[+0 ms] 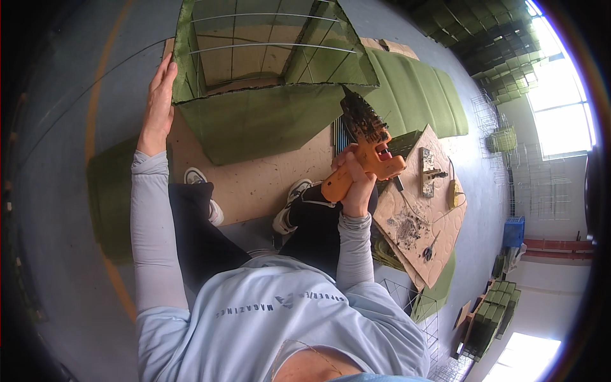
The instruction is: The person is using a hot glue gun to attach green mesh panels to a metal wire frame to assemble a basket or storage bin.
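A box of green fabric over a wire frame (254,121) stands in front of me, its open top crossed by thin metal wires. My left hand (159,105) lies against its left side, fingers stretched out along the edge. Closed around the handle of an orange pistol-shaped hand tool (375,156) is my right hand (356,184). The tool's head is crusted with black residue, and its dark tip points up toward the box's near right corner. Whether the tip touches the fabric I cannot tell.
Green fabric (420,89) lies beyond the box. A cardboard-topped stand (407,235) at my right holds scissors (431,248), a yellow corded piece (454,194) and black crumbs. Wire frames (534,184) and stacked green boxes (496,48) stand farther right. My feet are beside the cardboard below the box.
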A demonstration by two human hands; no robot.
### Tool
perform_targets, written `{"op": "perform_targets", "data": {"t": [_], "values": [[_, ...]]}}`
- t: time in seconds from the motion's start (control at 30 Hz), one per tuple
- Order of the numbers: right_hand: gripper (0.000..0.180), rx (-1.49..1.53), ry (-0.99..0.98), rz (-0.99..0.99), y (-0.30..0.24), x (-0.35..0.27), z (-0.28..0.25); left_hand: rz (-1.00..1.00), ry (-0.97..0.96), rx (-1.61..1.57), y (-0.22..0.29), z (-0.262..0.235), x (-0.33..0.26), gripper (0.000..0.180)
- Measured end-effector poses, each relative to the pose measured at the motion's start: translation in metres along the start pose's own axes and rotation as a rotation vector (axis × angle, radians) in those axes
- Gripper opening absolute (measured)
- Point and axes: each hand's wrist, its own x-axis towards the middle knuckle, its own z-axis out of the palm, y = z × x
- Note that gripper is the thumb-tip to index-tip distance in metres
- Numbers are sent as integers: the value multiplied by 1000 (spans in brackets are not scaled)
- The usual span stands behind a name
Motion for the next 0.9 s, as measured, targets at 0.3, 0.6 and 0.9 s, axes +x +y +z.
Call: {"op": "perform_targets", "data": {"t": [0.3, 0.6, 0.9], "values": [[21, -13, -24, 13, 0, -3, 7, -13, -7, -60, 4, 3, -1, 70], [20, -28, 21, -10, -4, 4, -3, -14, -13, -38, 4, 1, -2, 70], [15, -43, 101, -109, -12, 28, -25, -47, 37, 65, 4, -1, -2, 66]]}}
